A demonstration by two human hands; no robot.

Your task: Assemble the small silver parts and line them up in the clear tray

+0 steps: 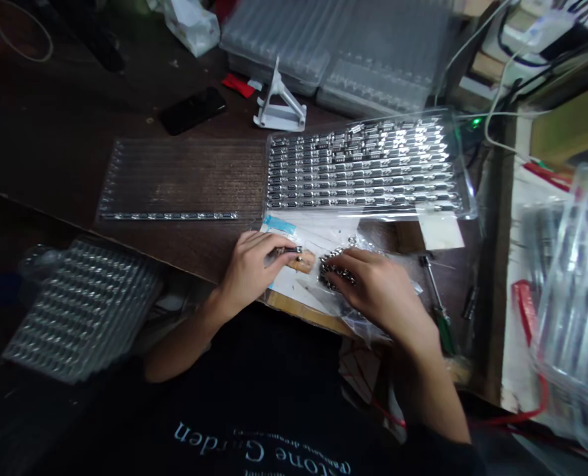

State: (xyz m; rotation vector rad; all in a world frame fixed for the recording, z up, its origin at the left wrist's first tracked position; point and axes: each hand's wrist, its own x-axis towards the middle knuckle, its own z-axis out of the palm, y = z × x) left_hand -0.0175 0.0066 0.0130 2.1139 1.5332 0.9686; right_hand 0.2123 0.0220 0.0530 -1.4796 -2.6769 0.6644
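Note:
My left hand (pixel 254 266) is closed, with a small metal-shelled connector (pixel 290 250) pinched between thumb and fingers. It rests at a small tan block (pixel 303 262) on a white sheet. My right hand (pixel 373 277) reaches into a pile of tiny shiny metal parts (pixel 332 263) on clear plastic, fingers curled down; whether a piece is in its fingertips is hidden. Behind the hands, a clear tray (pixel 363 175) holds rows of similar connectors, some lying loose on top. To its left, another clear tray (pixel 182 172) has one row of connectors along its near edge.
A screwdriver (pixel 440 311) with a green handle lies right of my right hand. Further back are a phone (pixel 193 111), a white stand (pixel 280 109) and stacked clear trays (pixel 373 53). More filled trays (pixel 80 311) are stacked lower left, others (pixel 579 284) at right.

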